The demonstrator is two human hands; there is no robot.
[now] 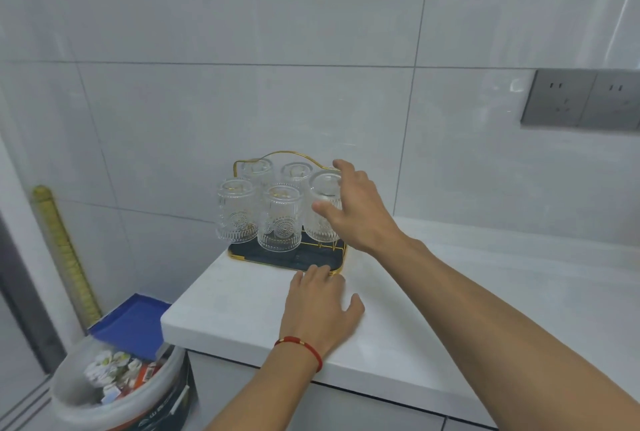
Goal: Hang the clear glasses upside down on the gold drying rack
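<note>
Five embossed clear glasses [280, 219] hang inverted on the gold wire rack [277, 154]; our right hand [353, 208], grip clamped, seats the front-right one [323, 208]; left hand [320, 302] lies flat, fingers apart, on the white counter [450, 309]

Head cam, close, looks fwd/down at counter [433, 309].

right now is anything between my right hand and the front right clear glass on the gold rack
Nothing visible. The right hand is already at the front right clear embossed glass, which hangs upside down on the gold wire drying rack. The left hand lies flat on the white counter.
</note>
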